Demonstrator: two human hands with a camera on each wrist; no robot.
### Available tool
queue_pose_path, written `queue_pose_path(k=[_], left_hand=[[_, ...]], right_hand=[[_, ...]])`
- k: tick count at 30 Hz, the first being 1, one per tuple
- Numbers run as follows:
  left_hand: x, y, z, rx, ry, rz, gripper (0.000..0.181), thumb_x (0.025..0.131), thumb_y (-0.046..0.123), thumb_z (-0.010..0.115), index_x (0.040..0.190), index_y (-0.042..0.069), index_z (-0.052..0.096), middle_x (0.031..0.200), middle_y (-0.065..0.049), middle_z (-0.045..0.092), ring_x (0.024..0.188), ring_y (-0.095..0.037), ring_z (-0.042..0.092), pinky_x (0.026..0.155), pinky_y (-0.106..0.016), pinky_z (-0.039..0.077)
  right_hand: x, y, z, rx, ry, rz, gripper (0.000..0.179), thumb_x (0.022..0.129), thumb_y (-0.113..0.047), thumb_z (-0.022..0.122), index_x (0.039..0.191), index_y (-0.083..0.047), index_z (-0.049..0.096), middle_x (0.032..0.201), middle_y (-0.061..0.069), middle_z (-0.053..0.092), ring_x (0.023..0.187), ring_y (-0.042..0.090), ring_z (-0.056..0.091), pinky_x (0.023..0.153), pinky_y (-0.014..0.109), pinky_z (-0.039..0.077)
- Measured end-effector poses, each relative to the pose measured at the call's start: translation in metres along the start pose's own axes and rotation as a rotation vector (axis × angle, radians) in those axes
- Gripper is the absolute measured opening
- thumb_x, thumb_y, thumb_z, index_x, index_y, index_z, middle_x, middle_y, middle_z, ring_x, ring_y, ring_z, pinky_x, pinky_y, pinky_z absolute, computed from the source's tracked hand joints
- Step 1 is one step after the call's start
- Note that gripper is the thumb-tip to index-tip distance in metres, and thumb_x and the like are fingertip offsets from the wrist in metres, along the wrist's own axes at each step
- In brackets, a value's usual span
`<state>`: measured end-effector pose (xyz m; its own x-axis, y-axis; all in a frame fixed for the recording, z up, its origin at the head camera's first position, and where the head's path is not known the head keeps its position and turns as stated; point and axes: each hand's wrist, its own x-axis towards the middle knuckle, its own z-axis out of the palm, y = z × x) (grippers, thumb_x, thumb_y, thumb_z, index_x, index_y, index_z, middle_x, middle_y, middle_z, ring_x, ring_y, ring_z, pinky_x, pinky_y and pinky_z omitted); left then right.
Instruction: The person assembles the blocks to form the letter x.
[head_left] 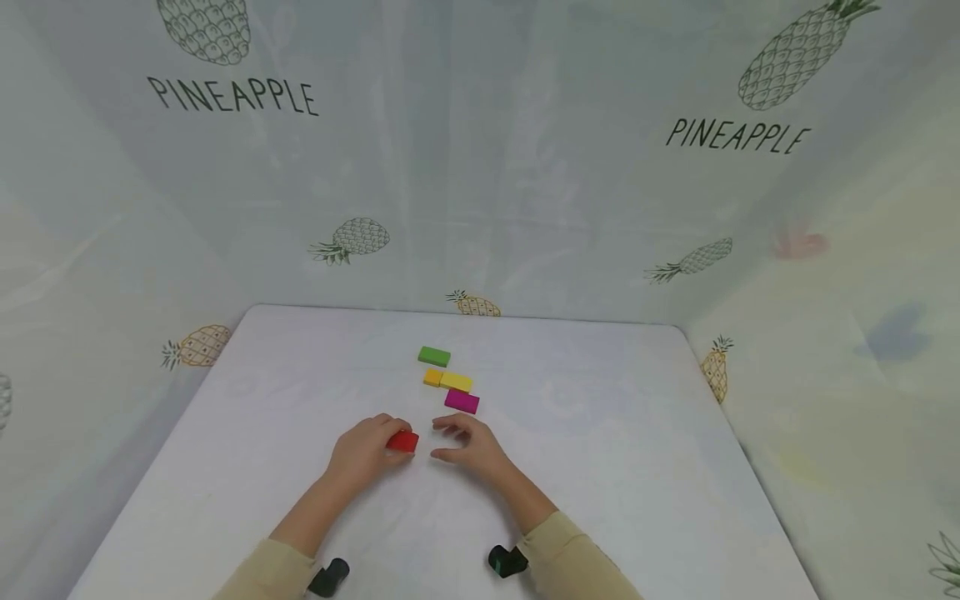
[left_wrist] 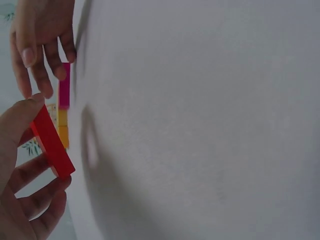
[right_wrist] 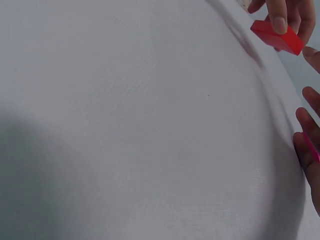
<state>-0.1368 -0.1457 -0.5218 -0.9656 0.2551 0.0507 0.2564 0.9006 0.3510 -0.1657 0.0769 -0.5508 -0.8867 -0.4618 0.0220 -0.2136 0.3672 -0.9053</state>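
My left hand (head_left: 369,450) pinches a red block (head_left: 402,442) between thumb and fingers. In the left wrist view the red block (left_wrist: 53,142) is tilted and held above the white tabletop. Just right of it, my right hand (head_left: 474,448) has its thumb and fingers spread, with nothing between them. A magenta block (head_left: 462,402) lies right beyond the right fingertips. Behind that, a yellow block (head_left: 456,382) sits end to end with a small orange block (head_left: 432,377). Farthest back lies a green block (head_left: 434,357).
The white table (head_left: 600,433) has its far edge against a hanging cloth (head_left: 480,167) printed with pineapples. Black wrist-worn devices (head_left: 330,577) show at both sleeves. Beige sleeves (head_left: 577,558) reach in from the near edge.
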Motion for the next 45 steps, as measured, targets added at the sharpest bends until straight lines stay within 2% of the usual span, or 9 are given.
queue_pose_path(k=[6,15,21,26,33,40,45], left_hand=[[-0.01,0.0,0.002,-0.037,0.047,-0.047,0.039,0.074,0.031,0.085,0.107,0.019,0.068,0.103,0.0,0.065,0.09,-0.019,0.06,0.076,-0.039,0.054],[-0.019,0.009,0.009,-0.092,0.03,-0.118,0.041,0.074,0.034,0.085,0.108,0.017,0.067,0.1,0.0,0.064,0.086,-0.018,0.058,0.07,-0.037,0.054],[-0.02,0.012,0.013,-0.102,0.03,-0.142,0.045,0.07,0.036,0.087,0.107,0.019,0.067,0.098,0.001,0.064,0.085,-0.017,0.057,0.069,-0.036,0.054],[-0.021,0.012,0.015,-0.101,0.03,-0.139,0.043,0.072,0.037,0.086,0.106,0.02,0.068,0.096,0.002,0.064,0.082,-0.016,0.056,0.067,-0.034,0.053],[-0.022,0.012,0.016,-0.103,0.009,-0.17,0.043,0.074,0.034,0.085,0.108,0.017,0.067,0.092,0.001,0.062,0.079,-0.015,0.055,0.067,-0.034,0.053],[-0.022,0.011,0.018,-0.16,0.021,-0.221,0.042,0.076,0.025,0.084,0.111,0.01,0.065,0.096,-0.004,0.063,0.082,-0.019,0.056,0.07,-0.037,0.055],[-0.021,0.011,0.02,-0.217,0.011,-0.273,0.039,0.077,0.024,0.083,0.106,0.008,0.063,0.095,-0.004,0.062,0.079,-0.018,0.056,0.068,-0.035,0.055]], right_hand=[[0.001,0.001,0.006,0.02,0.02,-0.027,0.041,0.084,-0.017,0.077,0.123,-0.013,0.065,0.115,-0.007,0.064,0.103,0.018,0.057,0.09,0.032,0.047],[-0.004,0.0,0.015,0.039,0.028,0.019,0.027,0.086,-0.022,0.076,0.112,-0.018,0.071,0.105,-0.012,0.065,0.097,0.01,0.056,0.083,0.027,0.049],[-0.005,0.0,0.019,0.057,0.033,0.021,0.022,0.087,-0.022,0.075,0.108,-0.017,0.073,0.102,-0.014,0.066,0.096,0.011,0.057,0.083,0.027,0.049],[-0.004,0.001,0.02,0.058,0.039,0.025,0.02,0.088,-0.022,0.074,0.107,-0.015,0.074,0.101,-0.013,0.067,0.095,0.01,0.058,0.084,0.027,0.05],[-0.007,0.004,0.021,0.059,0.059,0.021,0.019,0.087,-0.021,0.075,0.106,-0.018,0.074,0.103,-0.011,0.067,0.096,0.01,0.059,0.084,0.026,0.05],[-0.006,0.011,0.022,0.056,0.057,0.01,0.021,0.087,-0.021,0.075,0.108,-0.018,0.073,0.104,-0.012,0.067,0.099,0.008,0.06,0.087,0.026,0.049],[-0.006,0.013,0.022,0.053,0.059,0.019,0.023,0.087,-0.022,0.075,0.109,-0.018,0.073,0.101,-0.011,0.068,0.098,0.008,0.06,0.087,0.027,0.05]])
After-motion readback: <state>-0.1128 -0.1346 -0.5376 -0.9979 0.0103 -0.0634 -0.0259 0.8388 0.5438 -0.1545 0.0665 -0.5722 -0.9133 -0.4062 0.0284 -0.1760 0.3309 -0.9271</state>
